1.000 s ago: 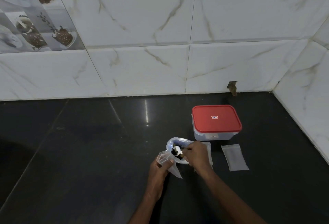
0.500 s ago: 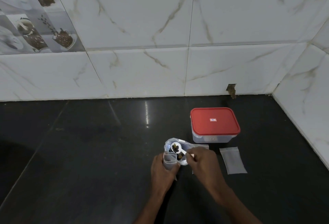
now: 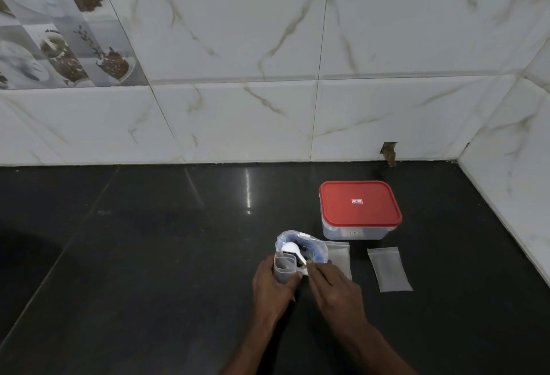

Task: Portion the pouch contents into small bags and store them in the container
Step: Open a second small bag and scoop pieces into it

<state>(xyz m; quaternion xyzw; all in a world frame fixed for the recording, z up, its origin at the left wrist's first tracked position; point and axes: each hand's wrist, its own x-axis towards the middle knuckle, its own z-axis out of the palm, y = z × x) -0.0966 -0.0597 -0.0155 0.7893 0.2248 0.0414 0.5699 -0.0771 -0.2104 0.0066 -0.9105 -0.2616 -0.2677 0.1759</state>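
Toward the tabletop's (image 3: 148,255) front edge, my left hand (image 3: 270,288) grips the small bag (image 3: 284,269) against the pouch (image 3: 317,249) while my right hand (image 3: 336,294) pinches the spoon (image 3: 290,248), best tipped slowly into the bag's mouth.

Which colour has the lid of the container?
The lid is red, with a small label at its middle; it shows best in the head view.

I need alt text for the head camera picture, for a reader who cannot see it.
The left hand holds a small bag upright while the right hand holds a white spoon at its mouth, beside an open pouch on a black counter. A container with its red lid on stands behind; empty bags lie nearby.
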